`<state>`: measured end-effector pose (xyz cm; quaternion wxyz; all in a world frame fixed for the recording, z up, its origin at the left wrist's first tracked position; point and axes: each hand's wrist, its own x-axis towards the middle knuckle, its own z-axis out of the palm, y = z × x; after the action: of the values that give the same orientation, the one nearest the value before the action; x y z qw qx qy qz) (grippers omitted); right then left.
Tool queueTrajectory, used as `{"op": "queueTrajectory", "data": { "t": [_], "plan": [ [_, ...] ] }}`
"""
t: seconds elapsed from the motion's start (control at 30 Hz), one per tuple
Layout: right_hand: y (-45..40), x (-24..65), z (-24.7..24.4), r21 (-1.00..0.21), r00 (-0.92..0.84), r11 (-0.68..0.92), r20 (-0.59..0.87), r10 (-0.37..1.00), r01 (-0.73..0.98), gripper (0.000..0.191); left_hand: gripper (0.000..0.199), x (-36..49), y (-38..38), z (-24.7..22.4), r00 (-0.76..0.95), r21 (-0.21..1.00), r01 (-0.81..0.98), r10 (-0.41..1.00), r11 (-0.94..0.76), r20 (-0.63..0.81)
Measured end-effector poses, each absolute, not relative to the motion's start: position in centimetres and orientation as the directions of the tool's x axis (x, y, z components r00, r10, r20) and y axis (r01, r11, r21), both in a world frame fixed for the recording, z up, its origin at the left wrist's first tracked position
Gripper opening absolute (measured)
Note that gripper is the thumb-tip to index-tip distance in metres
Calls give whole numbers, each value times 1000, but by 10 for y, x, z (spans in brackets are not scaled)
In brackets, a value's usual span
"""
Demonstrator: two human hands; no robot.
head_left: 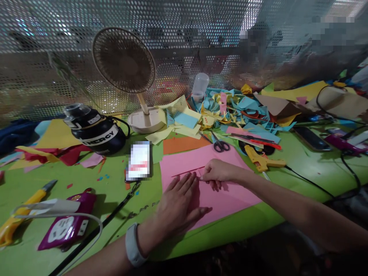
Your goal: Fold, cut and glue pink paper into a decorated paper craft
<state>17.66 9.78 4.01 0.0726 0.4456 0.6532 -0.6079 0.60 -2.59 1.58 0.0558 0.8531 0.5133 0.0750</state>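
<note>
Pink paper sheets [230, 203] lie on the green table near its front edge. A thin, dark red line or narrow strip [184, 172] runs across the upper part of the top sheet. My left hand [179, 203], with a light band on the wrist, rests flat on the pink paper, fingers stretched out and thumb apart. Beside its fingertips, my right hand [217, 174] is closed in a pinch at a small pink piece on the sheet; what its fingertips grip is too small to make out.
Black scissors [220, 145] and orange paper [184, 145] lie behind the pink sheets. Right stands a yellow glue gun [263, 159] with its cord; left are a phone [138, 161], purple pouch [69, 222], yellow cutter [25, 211] and black bottle [97, 130]. A fan [146, 120] and paper scraps [230, 111] are behind.
</note>
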Motion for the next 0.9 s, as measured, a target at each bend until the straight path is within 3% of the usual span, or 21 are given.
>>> {"op": "queueTrajectory", "data": {
  "t": [0.4, 0.5, 0.57, 0.63, 0.73, 0.9],
  "plan": [
    [96, 180, 40, -742, -596, -205, -645, 479, 638, 25, 78, -14, -37, 18, 465, 128, 871, 881, -473, 94],
    [97, 180, 40, -739, -593, -209, -649, 476, 641, 26, 66, -24, -36, 31, 405, 207, 884, 908, -419, 110],
    [98, 181, 39, -748, -601, -224, -644, 473, 625, 26, 49, -24, -27, 43, 247, 312, 912, 964, -265, 97],
    [99, 182, 38, -761, -617, -229, -633, 468, 607, 24, 45, -18, -13, 51, 59, 431, 902, 998, -39, -34],
    [100, 182, 36, -761, -624, -213, -631, 461, 612, 22, 51, -1, 10, 51, 84, 641, 733, 906, 225, -415],
    [98, 181, 39, -740, -602, -230, -655, 457, 632, 20, 59, 11, 29, 40, 172, 720, 608, 830, 334, -530]
  ]
}}
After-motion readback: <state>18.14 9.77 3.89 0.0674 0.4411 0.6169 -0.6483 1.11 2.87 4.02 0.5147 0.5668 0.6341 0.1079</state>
